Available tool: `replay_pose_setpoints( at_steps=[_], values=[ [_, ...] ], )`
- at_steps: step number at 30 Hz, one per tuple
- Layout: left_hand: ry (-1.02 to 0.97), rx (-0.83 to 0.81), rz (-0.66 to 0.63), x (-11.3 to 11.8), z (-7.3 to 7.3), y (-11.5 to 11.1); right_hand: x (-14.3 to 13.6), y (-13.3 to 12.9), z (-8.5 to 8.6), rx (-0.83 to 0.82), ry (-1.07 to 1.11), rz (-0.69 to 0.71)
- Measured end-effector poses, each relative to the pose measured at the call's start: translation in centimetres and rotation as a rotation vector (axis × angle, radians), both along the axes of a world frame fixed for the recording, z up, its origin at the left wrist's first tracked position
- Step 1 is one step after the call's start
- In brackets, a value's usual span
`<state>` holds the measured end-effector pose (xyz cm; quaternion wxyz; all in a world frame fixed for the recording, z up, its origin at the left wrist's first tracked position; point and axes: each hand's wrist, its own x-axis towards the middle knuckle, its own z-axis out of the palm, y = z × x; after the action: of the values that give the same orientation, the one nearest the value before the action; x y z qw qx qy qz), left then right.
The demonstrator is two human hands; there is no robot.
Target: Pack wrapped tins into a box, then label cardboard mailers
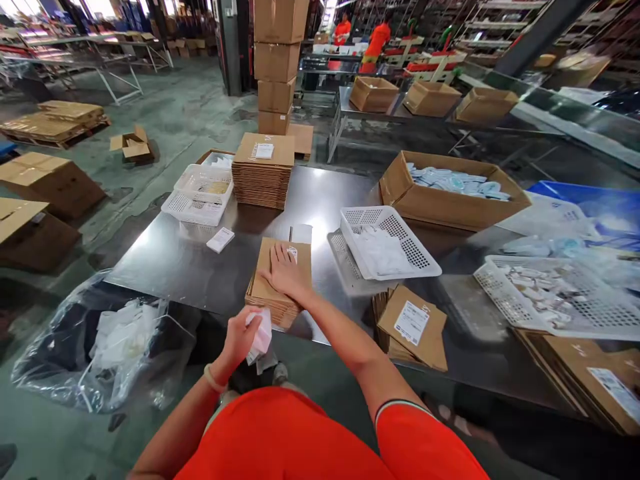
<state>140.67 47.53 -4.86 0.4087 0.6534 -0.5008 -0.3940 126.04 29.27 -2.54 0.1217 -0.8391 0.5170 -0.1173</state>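
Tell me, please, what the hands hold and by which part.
The left hand holds a pale bundle by its upper left; the right hand rests on stacked cardboard.

Cardboard box tower [281, 60] rises near dark pillar [230, 57]

Left of them, flattened cardboard [56, 121] lies on a pallet [85, 135] near an open carton [133, 148]. To the right, three cardboard boxes [431, 100] line a metal table [345, 101]; beyond it are two people in orange shirts [379, 40].

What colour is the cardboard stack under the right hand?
Brown; the cardboard stack under the right hand shows best in the head view.
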Motion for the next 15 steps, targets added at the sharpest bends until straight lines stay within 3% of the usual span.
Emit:
replay_pose_setpoints(
  at_steps=[2,4,7,10,13,15],
  values=[
    [-0.123,-0.029,0.028,-0.3,1.8,-2.1,0.1,-0.1,-0.2,0.075,0.028,-0.024],
    [-0.238,0.023,0.028,-0.7,2.9,-3.5,-1.3,-0.6,0.0,0.109,0.026,-0.158],
    [-0.436,0.165,-0.032,-1.2,3.5,-4.2,-5.2,-0.5,0.6,0.129,0.015,-0.465],
    [-0.596,0.234,-0.085,-1.7,3.7,-3.9,-8.2,1.3,0.2,0.239,-0.037,-0.590],
    [-0.586,0.213,-0.124,-2.3,4.2,-3.9,-9.0,3.0,-1.2,0.311,-0.167,-0.596],
    [-0.447,0.153,-0.151,-2.7,4.4,-3.9,-9.9,3.4,-2.2,0.270,-0.350,-0.688]
  ],
)
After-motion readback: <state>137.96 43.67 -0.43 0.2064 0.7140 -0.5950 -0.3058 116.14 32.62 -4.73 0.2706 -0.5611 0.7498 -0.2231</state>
